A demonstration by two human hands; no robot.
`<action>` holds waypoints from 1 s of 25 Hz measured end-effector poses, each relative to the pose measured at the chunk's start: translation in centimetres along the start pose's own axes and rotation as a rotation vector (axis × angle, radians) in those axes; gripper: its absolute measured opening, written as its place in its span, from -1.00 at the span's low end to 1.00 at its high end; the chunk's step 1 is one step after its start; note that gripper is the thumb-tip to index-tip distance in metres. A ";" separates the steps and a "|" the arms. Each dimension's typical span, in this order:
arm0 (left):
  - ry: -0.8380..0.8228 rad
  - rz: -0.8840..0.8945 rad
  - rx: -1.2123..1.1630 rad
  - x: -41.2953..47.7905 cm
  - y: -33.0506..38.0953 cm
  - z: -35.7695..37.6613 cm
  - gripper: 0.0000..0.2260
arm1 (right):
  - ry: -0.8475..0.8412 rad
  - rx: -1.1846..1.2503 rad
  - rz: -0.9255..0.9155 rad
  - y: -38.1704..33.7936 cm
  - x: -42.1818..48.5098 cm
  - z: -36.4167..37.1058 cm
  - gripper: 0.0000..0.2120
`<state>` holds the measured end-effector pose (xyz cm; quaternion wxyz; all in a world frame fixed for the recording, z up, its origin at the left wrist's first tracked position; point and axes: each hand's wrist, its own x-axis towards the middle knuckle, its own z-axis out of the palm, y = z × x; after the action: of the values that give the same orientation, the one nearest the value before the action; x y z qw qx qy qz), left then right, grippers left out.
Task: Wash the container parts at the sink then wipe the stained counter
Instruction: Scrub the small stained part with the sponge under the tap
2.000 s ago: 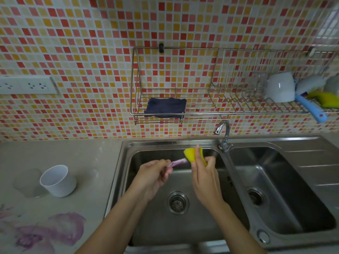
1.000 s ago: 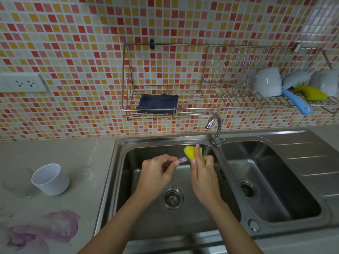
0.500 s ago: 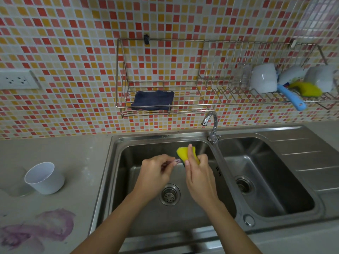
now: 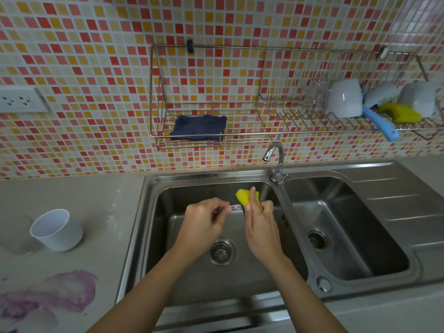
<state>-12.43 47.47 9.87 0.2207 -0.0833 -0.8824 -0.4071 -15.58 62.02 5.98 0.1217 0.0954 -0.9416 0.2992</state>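
Over the sink's left basin, the left hand pinches a small purple-tinted part. The right hand grips a yellow sponge against its end. A white cup sits on the worktop left of the sink. A purple stain marks the worktop's front-left corner.

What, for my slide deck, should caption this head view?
Left hand pinches a small purple part; right hand holds yellow sponge against it.

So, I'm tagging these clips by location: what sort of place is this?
Most likely a home kitchen: a double steel sink, a faucet, and a wall rack holding cups.
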 end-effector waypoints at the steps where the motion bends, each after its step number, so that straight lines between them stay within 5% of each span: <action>1: 0.018 -0.005 -0.008 0.1 0.1 -0.1 -0.91 | 0.002 -0.009 -0.042 0.0 -0.2 0.1 -0.52; 8: 0.026 -0.027 -0.041 0.0 0.2 0.1 -0.90 | 0.039 0.012 -0.081 -0.3 -0.8 -0.4 -0.50; 11: 0.028 -0.013 -0.012 0.1 0.4 0.1 -0.89 | 0.017 0.045 0.059 0.4 -0.9 -0.3 -0.52; 15: 0.030 -0.013 -0.016 0.3 0.1 0.1 -0.88 | 0.029 0.078 -0.049 -0.3 -1.9 -0.3 -0.51; 18: -0.015 -0.018 0.031 0.2 -0.1 0.4 -0.88 | -0.002 0.125 0.121 1.1 -1.8 0.4 -0.52; 22: -0.101 -0.254 -0.112 0.6 -0.8 -0.6 -0.76 | 0.030 0.283 0.170 2.5 -2.0 0.0 -0.52; 25: -0.055 -0.538 -0.501 1.3 -0.9 -0.8 -0.66 | 0.030 0.314 0.158 2.5 -1.8 -0.1 -0.52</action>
<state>-13.65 46.22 10.36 0.0546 0.0893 -0.7513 -0.6517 -14.43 64.28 4.22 0.0953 0.0346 -0.8859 0.4526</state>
